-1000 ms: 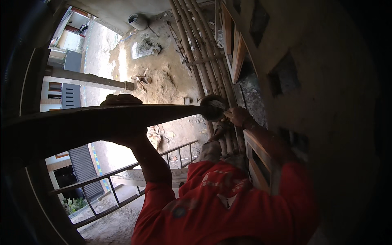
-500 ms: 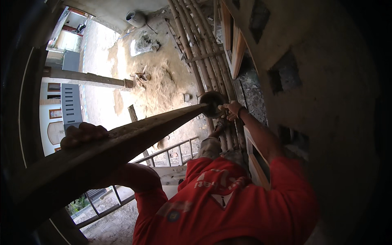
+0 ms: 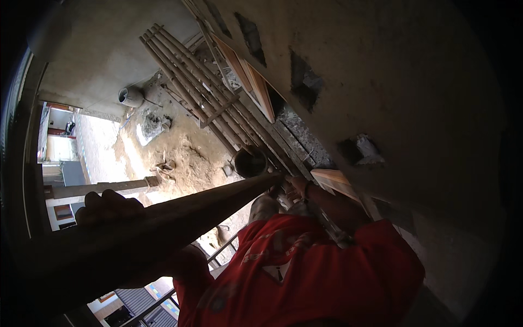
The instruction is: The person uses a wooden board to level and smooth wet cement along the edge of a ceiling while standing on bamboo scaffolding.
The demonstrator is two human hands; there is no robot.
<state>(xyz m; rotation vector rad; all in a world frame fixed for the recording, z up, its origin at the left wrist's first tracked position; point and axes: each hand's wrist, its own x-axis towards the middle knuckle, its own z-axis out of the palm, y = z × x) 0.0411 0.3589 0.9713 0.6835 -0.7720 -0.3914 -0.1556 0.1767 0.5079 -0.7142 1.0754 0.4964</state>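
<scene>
A long, dark wooden beam [image 3: 190,207] slants across the view from the lower left toward the bamboo planking. My left hand [image 3: 109,210] wraps over its far edge on the left. My right hand [image 3: 297,188] has curled fingers just right of the beam's narrow end; whatever they grip is hidden. A dark round bucket [image 3: 249,162] rests on the bamboo poles [image 3: 190,82] just beyond that end. My red shirt fills the lower middle, and my legs show past it toward the bamboo.
A rough wall with square openings [image 3: 425,136] rises on the right, wooden frames [image 3: 256,87] beside it. Down left are a sandy floor [image 3: 190,163], a pale barrel [image 3: 131,96], a mortar pile [image 3: 152,125] and a concrete post [image 3: 98,188]. A metal railing [image 3: 163,302] runs below the beam.
My view has turned and shifted, so the bamboo now lies diagonally. The beam's end and my right hand sit lower, clear of the bucket's middle. My left hand stays on the beam.
</scene>
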